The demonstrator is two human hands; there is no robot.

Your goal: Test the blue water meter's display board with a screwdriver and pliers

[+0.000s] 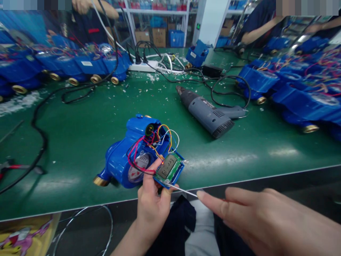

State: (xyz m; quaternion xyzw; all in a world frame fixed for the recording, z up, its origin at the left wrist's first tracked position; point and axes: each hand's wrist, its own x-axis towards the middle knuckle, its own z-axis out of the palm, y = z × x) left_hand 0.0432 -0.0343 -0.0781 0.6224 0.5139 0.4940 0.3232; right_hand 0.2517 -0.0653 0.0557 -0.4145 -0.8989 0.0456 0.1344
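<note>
My left hand [154,199] grips a small circuit board with an LCD display [168,166] in a blue frame, at the bench's front edge. Its screen reads something like "Err-19", and a small red light glows beside it. Red, yellow and white wires run from the board into a blue water meter [117,160] with brass ends, just behind my left hand. In my right hand [247,213] is a thin metal screwdriver [183,190], index finger stretched along it; the handle is hidden in the palm. The tip touches or nearly touches the board's lower corner.
A grey heat gun [206,112] lies beyond the meter, its cord looping back to a white power strip [144,66]. Blue meters [90,65] line the left, and more [301,96] crowd the right. Red-handled pliers [18,166] lie at left. Co-workers sit across the bench.
</note>
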